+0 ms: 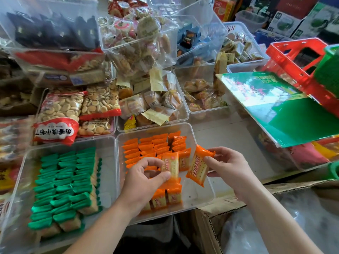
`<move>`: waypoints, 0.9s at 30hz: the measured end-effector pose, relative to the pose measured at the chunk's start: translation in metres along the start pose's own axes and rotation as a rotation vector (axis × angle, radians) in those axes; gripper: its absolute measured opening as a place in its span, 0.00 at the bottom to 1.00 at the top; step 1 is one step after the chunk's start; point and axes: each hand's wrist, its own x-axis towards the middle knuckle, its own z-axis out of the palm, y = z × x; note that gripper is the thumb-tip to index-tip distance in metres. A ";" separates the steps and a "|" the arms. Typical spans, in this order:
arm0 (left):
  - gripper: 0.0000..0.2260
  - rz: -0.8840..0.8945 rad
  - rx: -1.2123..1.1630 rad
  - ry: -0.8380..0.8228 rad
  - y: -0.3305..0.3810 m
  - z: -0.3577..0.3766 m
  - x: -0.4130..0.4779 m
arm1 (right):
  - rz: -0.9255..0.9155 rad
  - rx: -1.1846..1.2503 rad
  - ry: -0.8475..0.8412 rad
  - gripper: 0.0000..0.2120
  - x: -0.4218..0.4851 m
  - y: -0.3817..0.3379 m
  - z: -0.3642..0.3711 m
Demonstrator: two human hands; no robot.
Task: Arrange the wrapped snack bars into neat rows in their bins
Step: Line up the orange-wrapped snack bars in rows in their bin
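Observation:
A clear bin (200,191) in front of me holds orange-wrapped snack bars (152,145) standing in rows at its back and left. My left hand (145,178) pinches one orange bar (169,164) upright over the bin's middle. My right hand (229,165) holds another orange bar (199,165) by its side, tilted, above the bin's bare right part. To the left, a second clear bin (108,156) carries green-wrapped bars (67,182) packed in rows.
Clear bins of biscuit bags (60,110), wrapped buns (152,103) and other snacks crowd the back. A green carton (286,107) lies on a bin at right, with a red basket (297,61) behind it. An open cardboard box (229,208) sits at lower right.

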 end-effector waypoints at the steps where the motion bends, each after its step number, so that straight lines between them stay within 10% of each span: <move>1: 0.13 -0.018 -0.057 -0.017 0.000 0.001 -0.001 | 0.002 0.011 -0.003 0.05 0.000 -0.001 0.000; 27: 0.16 0.179 0.066 -0.107 -0.009 0.028 0.007 | 0.036 -0.083 -0.343 0.14 0.005 -0.017 0.020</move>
